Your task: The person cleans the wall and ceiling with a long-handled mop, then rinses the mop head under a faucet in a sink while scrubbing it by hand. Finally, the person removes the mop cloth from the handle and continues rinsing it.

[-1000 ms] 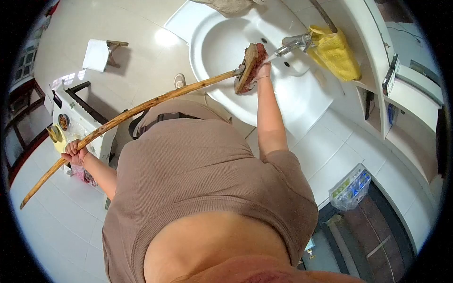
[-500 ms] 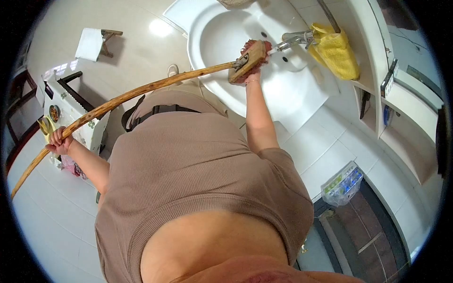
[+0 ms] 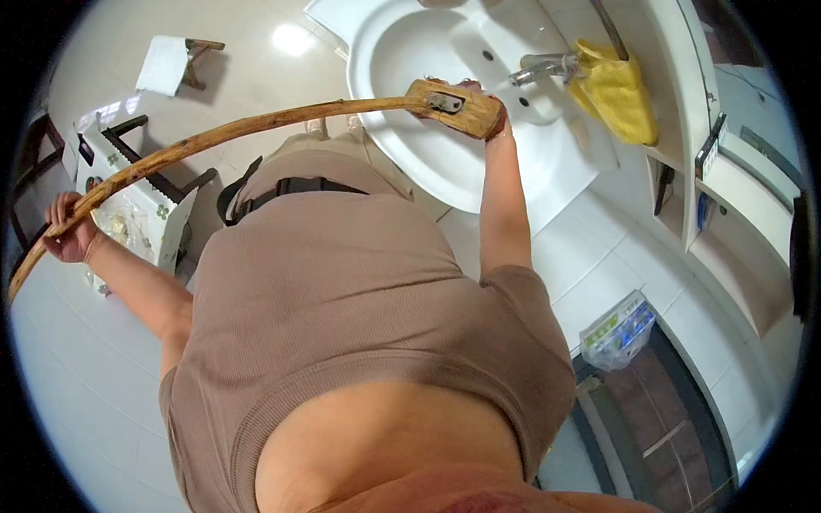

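Brush head over the sink, upper centre of the frame, just left of the faucet. We grip its right end with the right hand, fingers curled about the wooden block. Left hand, at the left edge, is closed around the long curved handle. Yellow cloth lies right of the faucet.

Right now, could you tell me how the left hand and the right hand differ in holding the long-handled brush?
The left hand wraps the thin handle end of the long-handled brush, out over the floor; the right hand holds its wooden head above the sink, beside the tap. The left hand shows plainly; the right hand is mostly hidden under the head. Both hold the same brush.
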Demonstrator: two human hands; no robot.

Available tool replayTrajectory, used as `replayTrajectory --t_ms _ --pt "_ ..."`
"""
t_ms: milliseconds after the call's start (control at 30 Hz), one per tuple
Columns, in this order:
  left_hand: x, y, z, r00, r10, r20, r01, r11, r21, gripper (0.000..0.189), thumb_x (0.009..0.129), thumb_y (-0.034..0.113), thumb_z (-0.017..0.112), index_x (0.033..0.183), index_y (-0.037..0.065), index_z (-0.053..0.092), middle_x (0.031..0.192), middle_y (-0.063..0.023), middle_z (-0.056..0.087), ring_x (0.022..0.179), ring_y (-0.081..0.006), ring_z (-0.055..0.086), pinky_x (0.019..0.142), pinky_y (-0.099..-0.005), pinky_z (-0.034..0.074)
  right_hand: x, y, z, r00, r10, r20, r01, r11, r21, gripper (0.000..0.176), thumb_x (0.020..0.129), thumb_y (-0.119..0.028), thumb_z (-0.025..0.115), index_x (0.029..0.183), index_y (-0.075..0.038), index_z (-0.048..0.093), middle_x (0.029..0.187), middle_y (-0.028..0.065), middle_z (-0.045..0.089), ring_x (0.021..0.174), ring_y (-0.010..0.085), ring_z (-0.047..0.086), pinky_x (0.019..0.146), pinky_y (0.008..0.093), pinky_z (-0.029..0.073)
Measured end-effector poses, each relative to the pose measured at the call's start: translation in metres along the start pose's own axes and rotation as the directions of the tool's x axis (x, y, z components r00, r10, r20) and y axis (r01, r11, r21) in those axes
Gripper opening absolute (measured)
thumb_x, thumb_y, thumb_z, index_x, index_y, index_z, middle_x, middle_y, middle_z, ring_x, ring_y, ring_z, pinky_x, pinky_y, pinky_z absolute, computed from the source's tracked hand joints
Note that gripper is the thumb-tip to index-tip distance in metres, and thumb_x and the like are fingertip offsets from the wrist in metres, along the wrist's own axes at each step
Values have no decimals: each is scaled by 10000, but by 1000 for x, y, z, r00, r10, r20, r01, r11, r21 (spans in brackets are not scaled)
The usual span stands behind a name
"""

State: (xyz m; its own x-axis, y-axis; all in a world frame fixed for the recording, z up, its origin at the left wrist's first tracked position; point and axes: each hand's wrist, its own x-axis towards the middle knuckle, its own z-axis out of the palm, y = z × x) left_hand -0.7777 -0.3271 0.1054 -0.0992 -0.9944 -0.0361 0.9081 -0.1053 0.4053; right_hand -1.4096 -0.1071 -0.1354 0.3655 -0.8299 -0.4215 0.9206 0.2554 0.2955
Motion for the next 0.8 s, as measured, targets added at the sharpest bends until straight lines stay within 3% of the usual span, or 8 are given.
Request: replayTrajectory --t_ms 67,100,167,233,367,433,600,800 --pt "9 14 10 991 -35 -132 44 997 66 266 581 56 621 675 86 374 532 -13 330 546 -149 362 756 -332 311 -13 23 37 994 16 -107 43 852 522 475 852 -375 452 1162 -15 452 1118 149 533 849 177 551 813 329 440" --pt "12 18 12 963 -61 -263 97 987 126 259 582 46 597 665 80 355 528 -25 307 529 -156 343 721 -318 309 -15 21 33 994 15 -107 43 851 524 475 852 -375 452 1162 -15 452 1118 149 533 849 177 551 813 329 440" --pt "13 15 13 972 -97 -214 117 990 82 242 593 71 576 643 84 340 515 -13 285 488 -142 301 648 -308 293 -24 10 9 937 -259 -232 254 966 -52 460 852 -397 459 1100 -11 489 1066 141 556 853 199 557 811 334 443" --pt "18 19 6 993 -9 -119 28 986 162 240 593 109 572 618 95 334 488 1 276 449 -133 291 590 -294 276 -38 -7 -28 820 -548 -167 349 709 -612 456 852 -419 465 1039 -7 526 1013 132 579 857 221 562 808 339 445" --pt "19 11 1 996 -81 -30 85 975 205 283 563 165 651 607 110 376 453 23 308 424 -112 307 574 -269 286 -18 -53 -103 875 -422 -238 157 712 -685 453 844 -441 491 962 -8 551 950 121 594 902 249 563 825 350 442" --pt "19 8 3 995 -95 -17 97 978 187 300 563 182 681 606 115 392 459 26 327 428 -107 313 582 -270 293 10 -31 -80 687 -536 -490 -56 634 -771 514 852 -433 479 1074 30 513 1047 168 550 1032 283 503 868 416 414" --pt "15 5 4 996 -83 -46 91 971 219 296 614 191 663 601 122 376 459 28 324 427 -108 316 590 -277 302 74 -62 -166 585 -546 -599 -423 425 -800 479 817 -439 512 1038 -19 574 941 112 616 830 234 576 727 360 465" --pt "-1 7 -1 994 -110 20 104 974 202 287 626 214 659 620 122 387 424 34 313 405 -101 307 582 -261 292 64 -70 -152 701 -536 -470 -329 342 -880 506 810 -470 492 1046 -30 575 941 104 620 814 236 578 729 376 462"
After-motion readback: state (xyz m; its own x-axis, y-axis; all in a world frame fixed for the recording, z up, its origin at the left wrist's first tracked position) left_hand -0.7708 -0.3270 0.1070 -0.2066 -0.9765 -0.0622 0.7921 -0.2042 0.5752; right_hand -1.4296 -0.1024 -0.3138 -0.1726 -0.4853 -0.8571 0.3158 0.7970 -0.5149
